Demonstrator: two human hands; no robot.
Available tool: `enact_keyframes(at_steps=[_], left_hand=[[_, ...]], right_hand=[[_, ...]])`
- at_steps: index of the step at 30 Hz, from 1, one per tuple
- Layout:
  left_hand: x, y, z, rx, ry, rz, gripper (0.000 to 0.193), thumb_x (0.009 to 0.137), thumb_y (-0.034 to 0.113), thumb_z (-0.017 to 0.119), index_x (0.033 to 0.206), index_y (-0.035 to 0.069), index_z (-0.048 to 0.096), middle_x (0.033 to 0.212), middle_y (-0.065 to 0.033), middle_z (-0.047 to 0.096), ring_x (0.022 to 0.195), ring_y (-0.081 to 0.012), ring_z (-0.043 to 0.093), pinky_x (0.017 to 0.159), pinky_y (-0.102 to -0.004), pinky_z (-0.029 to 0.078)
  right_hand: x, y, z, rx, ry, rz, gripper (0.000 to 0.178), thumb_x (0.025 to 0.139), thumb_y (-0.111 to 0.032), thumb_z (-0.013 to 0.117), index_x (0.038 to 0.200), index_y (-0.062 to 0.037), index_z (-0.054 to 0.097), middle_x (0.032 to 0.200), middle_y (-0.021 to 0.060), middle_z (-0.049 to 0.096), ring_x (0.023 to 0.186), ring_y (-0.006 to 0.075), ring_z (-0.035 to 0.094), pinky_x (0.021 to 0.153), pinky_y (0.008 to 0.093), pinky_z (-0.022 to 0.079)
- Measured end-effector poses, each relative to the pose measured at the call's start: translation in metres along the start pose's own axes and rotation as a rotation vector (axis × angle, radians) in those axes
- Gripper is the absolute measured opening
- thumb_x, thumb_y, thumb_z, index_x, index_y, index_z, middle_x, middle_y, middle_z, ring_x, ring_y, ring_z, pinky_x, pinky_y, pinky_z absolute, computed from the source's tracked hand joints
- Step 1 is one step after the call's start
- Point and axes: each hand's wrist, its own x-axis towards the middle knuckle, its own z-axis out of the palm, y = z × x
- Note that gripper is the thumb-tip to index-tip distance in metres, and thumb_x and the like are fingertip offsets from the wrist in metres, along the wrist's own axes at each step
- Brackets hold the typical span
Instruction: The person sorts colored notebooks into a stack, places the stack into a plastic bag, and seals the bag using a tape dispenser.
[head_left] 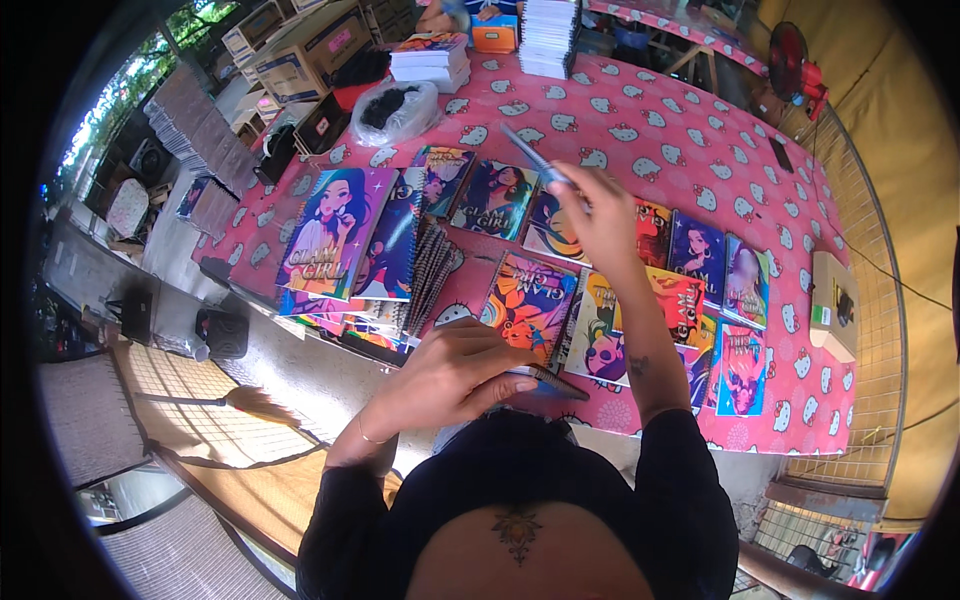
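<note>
My right hand (602,208) is raised over the middle of the table, closed on a thin spiral notebook (532,153) seen nearly edge-on. Close to my body, my left hand (458,368) is wrapped round another spiral notebook (555,383), also mostly edge-on, its cover hidden. Just beyond that lies an orange and purple notebook (530,300) with a cartoon figure. Past my right hand a row of notebooks includes a teal-covered one (493,198). Under my right forearm a yellow-covered notebook (600,325) overlaps others. At left, a purple-covered notebook (340,225) tops a pile.
Pink patterned cloth covers the table (720,150). A clear plastic bag (392,110) of black items sits far left, near cardboard boxes (310,55). White stacks (548,40) stand at the far edge, beside another person's hands (488,13). A tan box (833,305) lies right.
</note>
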Motion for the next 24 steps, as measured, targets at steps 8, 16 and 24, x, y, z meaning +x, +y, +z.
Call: enact_keyframes(at_steps=[8,16,24], left_hand=[[-0.095,-0.029,-0.1,0.0,1.366,-0.513,0.019,0.096,0.023,0.057,0.101,0.005,0.064,0.096,-0.0101,0.067,0.084,-0.0153,0.064,0.072,-0.0259,0.051],[-0.112,-0.07,-0.223,0.403,0.977,-0.348,0.037,0.089,0.006,0.055,0.123,-0.006,0.053,0.127,-0.0203,0.055,0.111,-0.0259,0.059,0.096,-0.037,0.051],[-0.099,-0.148,-0.255,-0.837,0.999,-0.114,0.04,0.077,-0.006,0.053,0.117,-0.002,0.052,0.111,-0.0122,0.058,0.102,-0.0196,0.059,0.094,-0.0358,0.048]], right_hand=[[-0.146,0.121,-0.012,-0.58,-0.342,0.608,0.06,0.084,-0.038,0.067,0.137,-0.0146,0.05,0.137,0.0223,0.047,0.126,0.0374,0.047,0.099,0.0536,0.04],[-0.194,0.198,-0.073,-0.606,-0.475,0.429,0.079,0.076,-0.036,0.073,0.145,-0.015,0.04,0.142,0.0207,0.042,0.133,0.0399,0.038,0.106,0.0502,0.037],[-0.115,0.181,-0.116,-0.281,-0.589,0.531,0.042,0.068,-0.022,0.075,0.106,-0.0055,0.067,0.1,0.0164,0.062,0.103,0.032,0.06,0.086,0.0388,0.047]])
